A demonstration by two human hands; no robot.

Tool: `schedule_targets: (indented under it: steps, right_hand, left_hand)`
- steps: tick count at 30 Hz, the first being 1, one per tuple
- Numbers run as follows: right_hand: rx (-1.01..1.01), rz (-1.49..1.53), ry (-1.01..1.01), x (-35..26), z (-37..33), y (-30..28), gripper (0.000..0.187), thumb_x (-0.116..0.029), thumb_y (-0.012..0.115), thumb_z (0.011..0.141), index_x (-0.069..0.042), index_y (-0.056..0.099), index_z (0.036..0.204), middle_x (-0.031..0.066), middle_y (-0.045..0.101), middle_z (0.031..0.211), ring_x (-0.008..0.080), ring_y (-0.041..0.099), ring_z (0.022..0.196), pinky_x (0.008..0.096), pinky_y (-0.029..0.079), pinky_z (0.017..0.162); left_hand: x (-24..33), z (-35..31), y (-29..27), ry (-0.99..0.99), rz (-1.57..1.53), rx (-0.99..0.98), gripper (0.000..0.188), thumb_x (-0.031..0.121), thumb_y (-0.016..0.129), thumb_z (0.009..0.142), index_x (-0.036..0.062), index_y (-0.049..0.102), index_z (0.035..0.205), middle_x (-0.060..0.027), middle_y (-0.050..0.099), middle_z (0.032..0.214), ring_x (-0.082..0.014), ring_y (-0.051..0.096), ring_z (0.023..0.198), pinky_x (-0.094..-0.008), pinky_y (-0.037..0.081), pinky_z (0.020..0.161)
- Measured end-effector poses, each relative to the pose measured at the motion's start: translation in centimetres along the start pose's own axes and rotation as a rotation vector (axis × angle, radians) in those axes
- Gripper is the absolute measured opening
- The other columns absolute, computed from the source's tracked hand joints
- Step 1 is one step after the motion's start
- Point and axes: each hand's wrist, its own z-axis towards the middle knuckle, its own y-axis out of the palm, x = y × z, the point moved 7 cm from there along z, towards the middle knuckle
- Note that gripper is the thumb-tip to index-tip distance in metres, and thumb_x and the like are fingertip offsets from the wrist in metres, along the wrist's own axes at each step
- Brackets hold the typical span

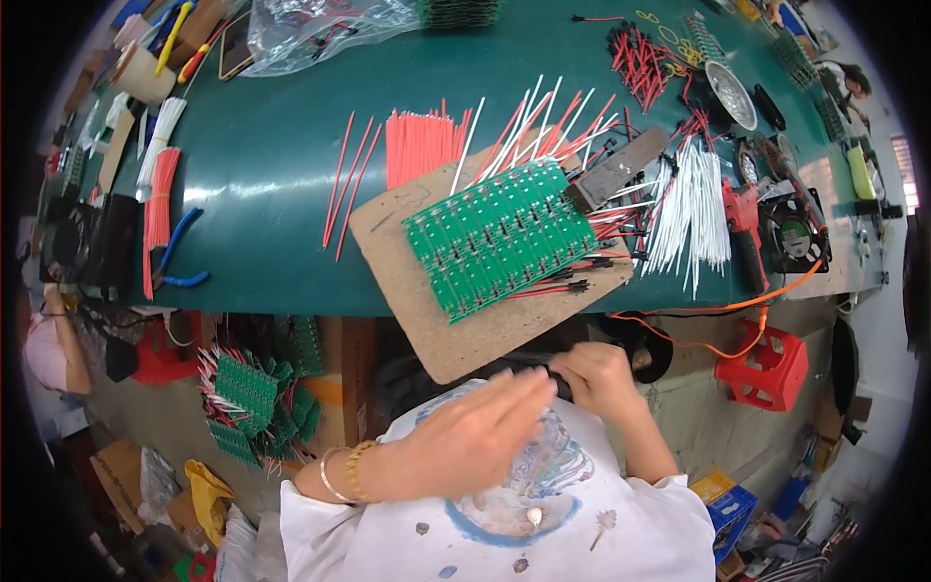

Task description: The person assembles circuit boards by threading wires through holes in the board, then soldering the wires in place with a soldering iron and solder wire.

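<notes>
My left hand [485, 432] is in front of my chest, slightly blurred, its fingers stretched out and nothing seen in them. Just right of it, my right hand [596, 376] has its fingers curled together at the table's front edge; whatever they hold is hidden. Beyond both hands a brown board [388, 252] lies tilted, its near corner jutting over the edge. On it rests a green circuit board panel [499, 238] with red and white wires [529, 126] fanning out behind. A dark metal block [621, 170] lies across its right corner, near black connectors.
Red wires [419, 150] lie behind the board, white wires [687, 218] to its right. A red-handled tool [744, 228], a small fan [795, 233] and an orange cable [718, 307] are at right. Blue pliers [175, 252] lie left. Wired circuit boards [247, 393] are piled below left.
</notes>
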Motion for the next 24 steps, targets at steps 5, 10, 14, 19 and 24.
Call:
schedule_targets:
  steps: [5, 10, 14, 19, 24]
  right_hand:
    - [-0.064, 0.342, -0.121, -7.0, 1.1, -5.3, 0.007, -0.007, 0.073, 0.071, -0.003, 0.069, 0.075, 0.0058, 0.052, 0.052, 0.0221, 0.05, 0.043, 0.031, 0.035, 0.042]
    - [0.114, 0.473, -0.235, -5.4, -2.0, -14.4, 0.011, -0.002, 0.07, 0.066, 0.002, 0.071, 0.077, 0.0048, 0.056, 0.051, 0.0135, 0.043, 0.036, 0.0273, 0.028, 0.037]
    - [0.083, 0.531, -0.338, -3.9, -2.6, -18.5, 0.008, -0.002, 0.068, 0.067, 0.004, 0.069, 0.072, 0.0044, 0.055, 0.049, 0.0118, 0.039, 0.032, 0.0262, 0.025, 0.034]
    - [0.226, 0.5, -0.497, -2.3, -5.4, -21.9, 0.009, -0.006, 0.068, 0.069, 0.002, 0.066, 0.071, 0.0013, 0.052, 0.047, 0.0111, 0.037, 0.031, 0.0251, 0.025, 0.035]
    - [0.59, 0.414, -0.554, -0.2, -9.9, -26.5, 0.012, -0.012, 0.063, 0.075, -0.008, 0.059, 0.065, -0.0053, 0.045, 0.043, 0.0076, 0.032, 0.031, 0.025, 0.019, 0.036]
  left_hand:
    - [-3.0, -1.0, 2.0, -0.188, -0.384, -0.099, 0.015, 0.008, 0.063, 0.087, -0.0045, 0.066, 0.094, -0.0164, 0.063, 0.084, -0.03, 0.06, 0.071, -0.0343, 0.048, 0.064]
    - [-0.1, -9.6, -8.8, -0.175, -0.419, 0.403, 0.005, 0.001, 0.068, 0.074, 0.0002, 0.072, 0.071, -0.0088, 0.054, 0.056, -0.0189, 0.047, 0.043, -0.0309, 0.033, 0.04]
    - [6.0, -23.7, -15.1, 0.324, -0.457, 0.78, 0.017, 0.008, 0.061, 0.079, 0.0086, 0.045, 0.073, 0.0, 0.043, 0.072, -0.0108, 0.041, 0.054, -0.025, 0.031, 0.049]
    - [12.8, -24.6, -19.1, 0.908, -0.61, 0.986, 0.007, 0.01, 0.063, 0.081, 0.0108, 0.058, 0.076, 0.0089, 0.047, 0.069, -0.0014, 0.039, 0.054, -0.0192, 0.026, 0.047]
    - [6.3, -36.2, -18.7, 0.352, -0.331, 1.744, 0.008, 0.0, 0.052, 0.081, 0.0015, 0.048, 0.074, -0.0008, 0.04, 0.066, -0.0092, 0.037, 0.054, -0.0237, 0.022, 0.048]
